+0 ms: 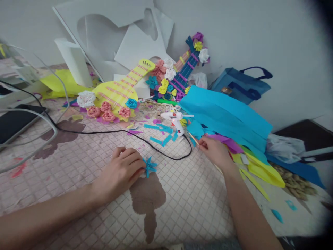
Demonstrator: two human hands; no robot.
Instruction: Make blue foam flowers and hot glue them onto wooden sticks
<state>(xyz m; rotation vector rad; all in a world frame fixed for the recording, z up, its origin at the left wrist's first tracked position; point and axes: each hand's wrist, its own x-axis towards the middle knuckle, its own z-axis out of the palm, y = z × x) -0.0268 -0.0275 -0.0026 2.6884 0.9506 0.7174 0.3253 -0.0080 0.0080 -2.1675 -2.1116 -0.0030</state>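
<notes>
My left hand (pixel 127 165) rests low over the table, its fingers closed on the edge of a small blue paper flower (pixel 150 166) with narrow pointed petals. Farther right, my right hand (pixel 214 149) pinches a thin wooden stick (pixel 193 138) that points up and to the left. Just beyond the stick's tip stands a white glue gun (pixel 175 119) with a small red light and a clear glue stick in its back. Cut blue paper strips (pixel 162 139) lie left of the glue gun.
A black cable (pixel 117 131) loops across the table. Behind lie a yellow paper guitar (pixel 122 86) with paper roses and a dark blue one (pixel 182 78) leaning on the wall. Blue paper sheets (pixel 223 111), a blue bag (pixel 234 83) and peanuts (pixel 293 180) are at right. A tablet (pixel 19 121) lies left.
</notes>
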